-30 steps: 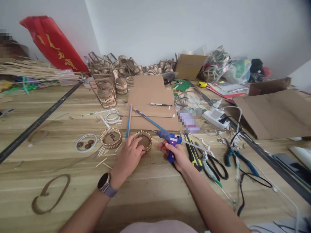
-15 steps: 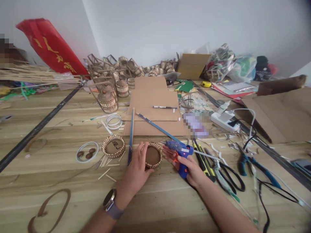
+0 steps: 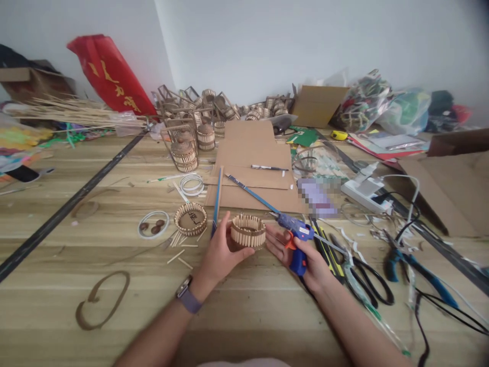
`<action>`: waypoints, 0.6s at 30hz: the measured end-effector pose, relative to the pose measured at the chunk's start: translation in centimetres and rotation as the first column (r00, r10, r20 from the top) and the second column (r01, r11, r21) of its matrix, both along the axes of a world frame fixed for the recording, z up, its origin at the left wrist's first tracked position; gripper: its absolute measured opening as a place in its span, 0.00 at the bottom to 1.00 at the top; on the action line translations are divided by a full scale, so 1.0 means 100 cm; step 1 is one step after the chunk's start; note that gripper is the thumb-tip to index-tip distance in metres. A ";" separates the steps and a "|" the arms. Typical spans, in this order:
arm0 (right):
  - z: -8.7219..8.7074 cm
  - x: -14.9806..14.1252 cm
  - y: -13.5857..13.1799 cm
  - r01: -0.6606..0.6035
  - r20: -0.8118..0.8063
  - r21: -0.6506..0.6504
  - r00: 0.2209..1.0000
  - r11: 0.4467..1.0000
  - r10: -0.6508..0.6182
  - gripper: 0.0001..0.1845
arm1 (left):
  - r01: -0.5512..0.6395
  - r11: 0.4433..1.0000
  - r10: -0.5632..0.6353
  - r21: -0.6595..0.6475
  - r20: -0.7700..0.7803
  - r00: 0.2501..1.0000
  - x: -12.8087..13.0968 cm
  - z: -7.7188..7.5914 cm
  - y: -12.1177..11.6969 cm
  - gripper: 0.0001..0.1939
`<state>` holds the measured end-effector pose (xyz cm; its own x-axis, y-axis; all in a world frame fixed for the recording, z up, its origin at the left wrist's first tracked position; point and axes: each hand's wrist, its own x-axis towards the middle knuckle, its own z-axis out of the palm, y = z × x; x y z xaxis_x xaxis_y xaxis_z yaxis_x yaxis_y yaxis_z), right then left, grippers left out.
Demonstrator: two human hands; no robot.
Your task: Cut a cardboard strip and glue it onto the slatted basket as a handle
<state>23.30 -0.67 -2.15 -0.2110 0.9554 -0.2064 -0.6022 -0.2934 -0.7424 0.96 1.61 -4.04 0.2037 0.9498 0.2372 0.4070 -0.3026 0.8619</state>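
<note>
A small round basket (image 3: 249,237) walled with short wooden sticks is tilted so its side faces me. My left hand (image 3: 220,251) grips it from the left, thumb along its lower front. On its right, my right hand (image 3: 305,257) is closed round a blue hot glue gun (image 3: 296,227) with an orange trigger, and its outstretched fingertips are close to the basket wall. The nozzle points left and a glue stick comes out of the back. A second stick-walled basket (image 3: 191,229), with writing on its cardboard base, stands to the left beside loose wooden sticks (image 3: 179,256).
Cardboard sheets (image 3: 252,153) lie ahead with a pen (image 3: 269,167) on them. Scissors (image 3: 369,285), a yellow-black cutter (image 3: 332,257), pliers (image 3: 416,272) and a power strip (image 3: 364,191) with cables crowd the right. Several finished miniature baskets (image 3: 185,152) stand at the back; white rings (image 3: 153,225) lie left.
The basket in my left hand has been tipped up from showing its inside to showing its outer wall. The glue gun stays in my right hand. The view has shifted to the left.
</note>
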 end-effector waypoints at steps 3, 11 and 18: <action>0.002 0.002 0.000 0.003 -0.031 -0.008 1.000 1.000 -0.003 0.12 | 0.055 0.997 -0.048 -0.058 0.115 0.992 -0.002 0.001 0.002 0.48; 0.005 0.001 -0.002 0.072 -0.111 -0.064 0.991 0.995 -0.079 0.13 | 0.207 0.977 -0.198 -0.053 0.138 0.970 0.000 -0.001 -0.004 0.45; 0.007 -0.007 -0.010 0.041 -0.220 -0.109 0.973 0.993 -0.065 0.12 | 0.254 0.967 -0.251 -0.024 0.070 0.965 -0.005 0.003 -0.001 0.46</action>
<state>22.64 -1.66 -1.44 -0.2123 0.9425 -0.2582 -0.7658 -0.3246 -0.5552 0.43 1.50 -3.71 0.4230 0.8769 0.2283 0.2630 -0.3599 0.8951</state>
